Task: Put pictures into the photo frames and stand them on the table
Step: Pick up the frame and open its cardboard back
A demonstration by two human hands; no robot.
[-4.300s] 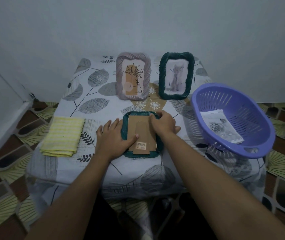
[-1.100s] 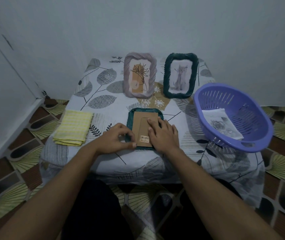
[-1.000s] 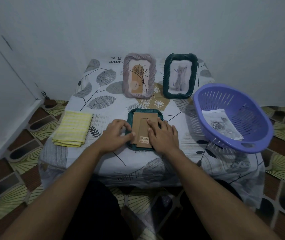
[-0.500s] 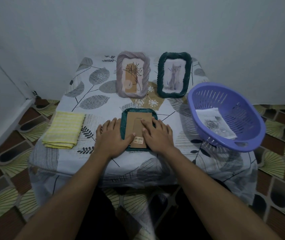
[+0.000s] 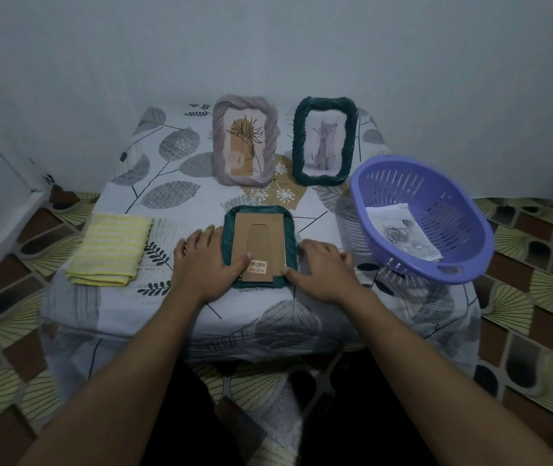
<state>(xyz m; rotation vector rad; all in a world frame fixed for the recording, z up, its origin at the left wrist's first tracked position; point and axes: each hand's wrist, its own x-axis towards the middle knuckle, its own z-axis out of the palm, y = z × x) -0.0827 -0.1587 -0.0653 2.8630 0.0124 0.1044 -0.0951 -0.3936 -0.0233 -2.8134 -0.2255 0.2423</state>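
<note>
A dark green frame (image 5: 259,216) lies face down near the table's front edge, its brown cardboard back (image 5: 261,240) with a barcode sticker facing up. My left hand (image 5: 202,262) lies flat over the frame's left edge, thumb on the cardboard. My right hand (image 5: 323,269) rests on the cloth beside the frame's right edge, thumb touching its lower right corner. Two filled frames stand at the back: a mauve one (image 5: 245,141) with a plant picture and a dark green one (image 5: 325,141) with a cat picture.
A purple plastic basket (image 5: 449,210) sits tilted at the table's right edge with a rose picture (image 5: 402,235) inside. A folded yellow cloth (image 5: 110,248) lies at the left. The small table (image 5: 167,169) has a leaf-print cover and stands against a white wall.
My right hand has slid off the cardboard back to the frame's right side. My left hand has stayed on the frame's left edge.
</note>
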